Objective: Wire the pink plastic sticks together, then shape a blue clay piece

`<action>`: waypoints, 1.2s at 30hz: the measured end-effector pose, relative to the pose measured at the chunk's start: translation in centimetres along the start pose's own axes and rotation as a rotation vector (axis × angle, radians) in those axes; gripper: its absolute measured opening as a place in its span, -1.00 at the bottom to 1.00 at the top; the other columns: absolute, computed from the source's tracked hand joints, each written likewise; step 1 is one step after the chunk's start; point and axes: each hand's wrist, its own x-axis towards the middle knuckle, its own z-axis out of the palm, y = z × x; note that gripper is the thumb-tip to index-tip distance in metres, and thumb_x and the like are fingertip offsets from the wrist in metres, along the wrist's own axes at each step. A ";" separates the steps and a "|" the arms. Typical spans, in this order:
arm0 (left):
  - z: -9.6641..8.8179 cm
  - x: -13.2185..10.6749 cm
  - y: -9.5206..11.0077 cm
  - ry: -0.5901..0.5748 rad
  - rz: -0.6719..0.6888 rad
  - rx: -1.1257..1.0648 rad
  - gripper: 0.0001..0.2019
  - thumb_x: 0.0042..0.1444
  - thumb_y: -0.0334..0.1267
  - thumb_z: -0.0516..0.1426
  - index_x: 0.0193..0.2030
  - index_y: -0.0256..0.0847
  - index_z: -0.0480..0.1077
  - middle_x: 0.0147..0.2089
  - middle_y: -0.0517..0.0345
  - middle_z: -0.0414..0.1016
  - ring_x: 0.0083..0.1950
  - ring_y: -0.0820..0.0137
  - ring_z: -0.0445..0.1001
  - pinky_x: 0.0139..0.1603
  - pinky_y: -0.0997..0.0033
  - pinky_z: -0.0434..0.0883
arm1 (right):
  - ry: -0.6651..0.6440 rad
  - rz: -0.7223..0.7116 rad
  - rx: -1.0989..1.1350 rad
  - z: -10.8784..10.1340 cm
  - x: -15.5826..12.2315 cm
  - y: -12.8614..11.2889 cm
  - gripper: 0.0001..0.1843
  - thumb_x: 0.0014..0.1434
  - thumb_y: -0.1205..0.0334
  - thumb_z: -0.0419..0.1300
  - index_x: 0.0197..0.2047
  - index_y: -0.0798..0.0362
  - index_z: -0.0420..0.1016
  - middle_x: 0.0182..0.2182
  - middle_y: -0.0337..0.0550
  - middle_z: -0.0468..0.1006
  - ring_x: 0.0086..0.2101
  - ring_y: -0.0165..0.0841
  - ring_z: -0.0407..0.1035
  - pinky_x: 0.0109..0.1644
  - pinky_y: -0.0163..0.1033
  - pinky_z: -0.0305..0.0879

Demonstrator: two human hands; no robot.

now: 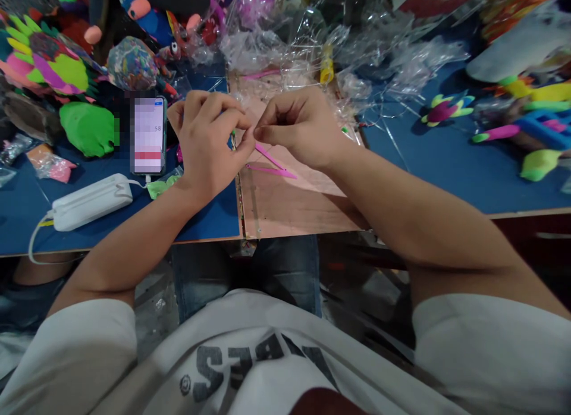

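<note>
My left hand (213,138) and my right hand (303,126) meet above a wooden board (303,210). Thumb and fingers of the right hand are pinched together, close to the left thumb tip. The left fingers are curled, with the thumb drawn in toward them. Whatever sits between the fingertips is too small or hidden to name; a speck of green shows by the left fingers. Just below the hands, thin pink plastic sticks (271,170) lie on the board, two of them forming a narrow V.
A phone (154,135) on a cable and a white power bank (92,202) lie at left, near a green clay lump (87,128). Crumpled clear plastic bags (285,43) cover the back. A small clay turtle (446,109) and other colourful clay figures sit at right.
</note>
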 end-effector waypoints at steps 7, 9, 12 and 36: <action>0.2 -0.7 -1.4 0.023 0.010 -0.099 -0.81 0.18 -0.04 0.45 -0.37 0.19 0.55 -0.20 -0.01 0.68 0.33 -0.27 0.45 0.48 -0.50 0.16 | -0.025 -0.022 -0.022 0.1 -0.7 -0.5 -0.65 0.06 0.22 0.65 -0.50 -0.12 0.57 -0.56 -0.28 0.54 -0.48 -0.34 0.27 -0.40 -0.10 0.27; 0.4 -1.0 -1.6 0.033 0.009 -0.111 -0.82 0.18 -0.07 0.44 -0.37 0.21 0.55 -0.21 0.00 0.67 0.32 -0.27 0.44 0.44 -0.49 0.19 | -0.029 -0.045 -0.055 0.3 -0.9 -0.3 -0.67 0.09 0.21 0.62 -0.50 -0.12 0.56 -0.55 -0.27 0.55 -0.47 -0.33 0.29 -0.40 -0.11 0.27; 0.8 -1.1 -1.9 0.020 -0.006 -0.113 -0.78 0.16 -0.08 0.46 -0.38 0.17 0.52 -0.23 0.03 0.66 0.30 -0.23 0.46 0.47 -0.46 0.16 | -0.005 -0.058 -0.081 0.8 -0.9 0.2 -0.66 0.08 0.21 0.61 -0.53 -0.11 0.54 -0.55 -0.26 0.55 -0.47 -0.32 0.30 -0.41 -0.10 0.27; -3.2 3.4 -0.5 -0.092 -0.252 -0.259 -0.73 0.30 0.07 0.45 -0.31 0.01 0.63 -0.32 0.14 0.67 -0.25 0.25 0.58 -0.18 0.16 0.46 | 0.200 -0.102 0.092 -1.5 1.0 1.4 -0.49 0.15 -0.22 0.65 -0.42 -0.16 0.49 -0.60 -0.31 0.42 -0.57 -0.35 0.25 -0.48 -0.07 0.15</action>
